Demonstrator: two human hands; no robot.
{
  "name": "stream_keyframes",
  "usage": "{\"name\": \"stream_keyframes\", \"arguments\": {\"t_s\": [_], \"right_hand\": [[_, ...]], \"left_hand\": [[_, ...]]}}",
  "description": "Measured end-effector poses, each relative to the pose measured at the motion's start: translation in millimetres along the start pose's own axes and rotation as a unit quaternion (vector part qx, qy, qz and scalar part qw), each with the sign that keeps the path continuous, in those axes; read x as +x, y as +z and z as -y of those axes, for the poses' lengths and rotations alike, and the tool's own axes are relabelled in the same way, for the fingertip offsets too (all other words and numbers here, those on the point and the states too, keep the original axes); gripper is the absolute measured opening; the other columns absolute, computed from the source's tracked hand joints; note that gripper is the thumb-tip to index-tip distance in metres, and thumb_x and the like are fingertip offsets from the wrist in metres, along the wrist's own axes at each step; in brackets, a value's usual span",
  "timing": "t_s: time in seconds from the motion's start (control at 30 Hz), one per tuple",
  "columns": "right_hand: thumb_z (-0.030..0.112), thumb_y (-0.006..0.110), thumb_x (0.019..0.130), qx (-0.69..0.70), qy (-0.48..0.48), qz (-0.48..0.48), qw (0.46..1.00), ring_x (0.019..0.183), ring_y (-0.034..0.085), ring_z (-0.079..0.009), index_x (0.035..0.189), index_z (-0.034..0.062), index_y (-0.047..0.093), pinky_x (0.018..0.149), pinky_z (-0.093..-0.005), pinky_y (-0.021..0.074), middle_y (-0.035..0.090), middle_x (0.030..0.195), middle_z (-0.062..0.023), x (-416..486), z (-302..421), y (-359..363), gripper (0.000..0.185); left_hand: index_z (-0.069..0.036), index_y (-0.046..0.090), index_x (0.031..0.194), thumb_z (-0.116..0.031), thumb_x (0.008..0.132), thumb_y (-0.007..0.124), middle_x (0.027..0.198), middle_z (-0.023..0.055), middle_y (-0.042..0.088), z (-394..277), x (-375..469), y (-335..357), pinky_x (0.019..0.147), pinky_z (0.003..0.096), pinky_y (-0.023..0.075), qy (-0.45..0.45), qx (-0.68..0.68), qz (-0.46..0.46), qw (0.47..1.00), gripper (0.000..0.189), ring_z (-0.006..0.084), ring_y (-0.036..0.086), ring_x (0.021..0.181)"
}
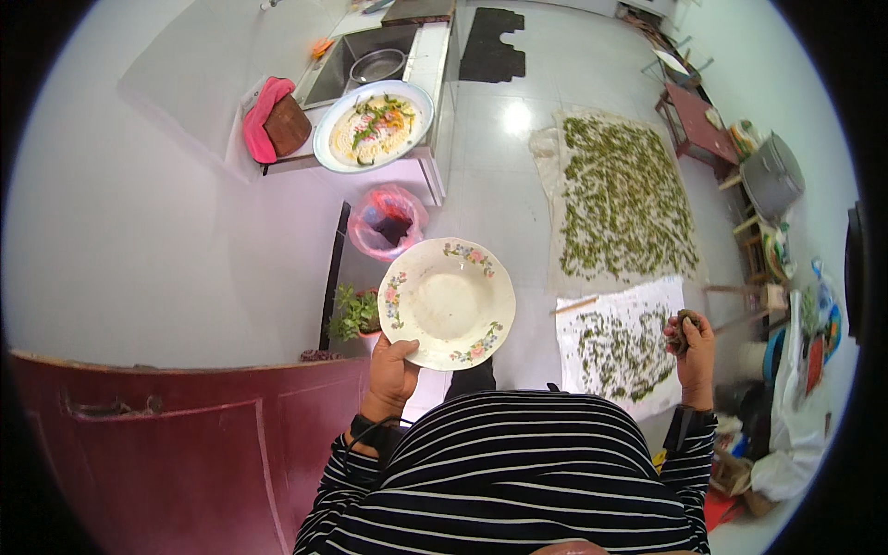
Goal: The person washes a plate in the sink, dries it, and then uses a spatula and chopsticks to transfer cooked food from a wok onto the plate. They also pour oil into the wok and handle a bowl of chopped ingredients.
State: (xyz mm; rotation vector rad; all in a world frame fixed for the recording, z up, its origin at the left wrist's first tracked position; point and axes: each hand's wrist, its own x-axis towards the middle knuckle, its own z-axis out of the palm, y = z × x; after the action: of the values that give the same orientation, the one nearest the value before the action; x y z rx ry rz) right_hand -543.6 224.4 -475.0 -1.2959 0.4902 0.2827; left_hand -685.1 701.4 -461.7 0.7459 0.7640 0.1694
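My left hand point(394, 368) grips the lower left rim of a white plate point(447, 304), its thumb on the upper face. Pink and blue flower sprays decorate the plate's rim, and a few small specks lie on its surface. Off to the right, my right hand point(694, 347) is closed around a crumpled brown cloth point(687, 331). Below that hand, a white sheet point(569, 347) with scattered green leaf pieces lies on the floor.
A pink-lined bin point(388, 222) and a potted plant point(355, 312) stand beyond the plate. The counter's end holds a large dish point(326, 142) of food scraps beside a sink point(340, 66). A bigger sheet of drying greens point(624, 198) covers floor; a red door point(173, 458) is left.
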Motion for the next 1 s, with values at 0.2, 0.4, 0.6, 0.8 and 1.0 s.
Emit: {"name": "stream_keyframes", "arguments": {"t_s": [0.2,0.4,0.6,0.8,1.0], "right_hand": [[0.025,0.048,0.096,-0.014,0.061,-0.002,0.998,0.064,0.059,-0.0159,0.106,0.0083,0.055,0.046,-0.0274,0.0437,0.062,0.081,-0.0065,105.8,23.4,37.6,0.021],[0.022,0.052,0.091,0.081,0.077,-0.011,0.994,0.071,0.06,-0.0188,0.109,0.0084,0.053,0.05,-0.03,0.0443,0.062,0.091,-0.01,175.2,67.3,41.6,0.022],[0.011,0.059,0.081,0.002,0.075,0.038,0.996,0.08,0.061,-0.0202,0.11,0.0068,0.053,0.057,-0.0308,0.048,0.062,0.099,-0.0111,304.9,121.1,67.9,0.029],[0.011,0.057,0.082,-0.031,0.039,0.198,0.979,0.095,0.059,-0.0226,0.117,0.001,0.049,0.074,-0.0317,0.0503,0.059,0.106,-0.0112,489.6,198.2,173.8,0.038],[0.008,0.053,0.086,-0.181,0.08,0.344,0.918,0.091,0.063,-0.0229,0.117,0.0002,0.049,0.071,-0.0331,0.0536,0.06,0.108,-0.0136,635.4,257.5,342.6,0.032]], "left_hand": [[-0.003,0.038,0.136,0.011,0.077,0.046,0.132,0.0147,0.05,-37.4,122.5,66.2,0.101,0.0431,0.0429,0.042,-0.006,0.033,0.999,0.061,0.0302,0.051,0.119],[-0.004,0.039,0.136,0.01,0.077,0.048,0.13,0.0123,0.051,-72.8,227.6,156.5,0.1,0.0413,0.0442,0.06,-0.047,0.018,0.997,0.061,0.0281,0.051,0.118],[-0.005,0.039,0.135,0.012,0.076,0.046,0.13,0.0103,0.05,-82.2,335.8,219.1,0.098,0.0399,0.0457,0.094,-0.093,0.014,0.991,0.062,0.0258,0.052,0.117],[-0.007,0.036,0.138,0.01,0.074,0.045,0.134,0.0124,0.046,-85.0,413.2,277.9,0.101,0.0459,0.0428,0.14,-0.103,-0.09,0.981,0.067,0.0306,0.048,0.122],[-0.007,0.041,0.132,0.011,0.075,0.046,0.128,0.0132,0.051,-91.8,464.3,311.1,0.095,0.0502,0.0466,0.189,-0.175,-0.183,0.949,0.061,0.0323,0.053,0.114]]}}
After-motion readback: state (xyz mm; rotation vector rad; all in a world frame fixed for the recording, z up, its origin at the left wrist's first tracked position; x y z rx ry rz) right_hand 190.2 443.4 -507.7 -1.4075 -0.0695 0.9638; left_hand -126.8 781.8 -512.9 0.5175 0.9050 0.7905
